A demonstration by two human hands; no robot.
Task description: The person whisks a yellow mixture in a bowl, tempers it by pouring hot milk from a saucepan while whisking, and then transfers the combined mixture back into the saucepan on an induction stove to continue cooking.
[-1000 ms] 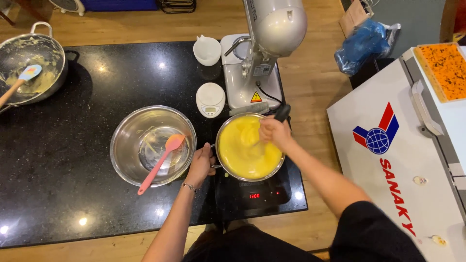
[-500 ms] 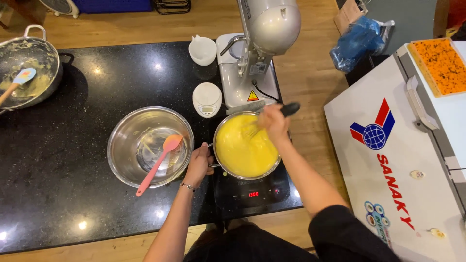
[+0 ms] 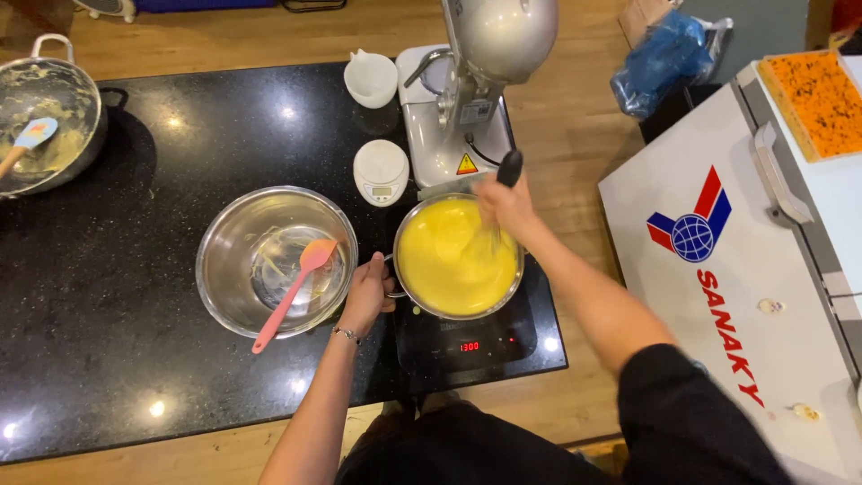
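A steel pot (image 3: 514, 289) full of smooth yellow cream (image 3: 449, 260) sits on a black induction hob (image 3: 467, 346) with a lit red display. My left hand (image 3: 368, 292) grips the pot's handle at its left rim. My right hand (image 3: 505, 205) is closed on the black handle of a whisk (image 3: 509, 167), whose wires dip into the cream at the pot's far right. To the left of the pot stands an empty steel mixing bowl (image 3: 229, 269) with a pink spatula (image 3: 292, 289) leaning in it.
A stand mixer (image 3: 480, 72) rises just behind the pot, with a small white scale (image 3: 381, 171) and a white cup (image 3: 370, 79) beside it. A used pan (image 3: 67, 135) holding a blue spatula (image 3: 27, 144) is far left. A white chest freezer (image 3: 745, 269) stands at the right.
My right hand has moved the whisk around the pot's far right side, stirring the cream. My left hand has stayed on the pot's handle.
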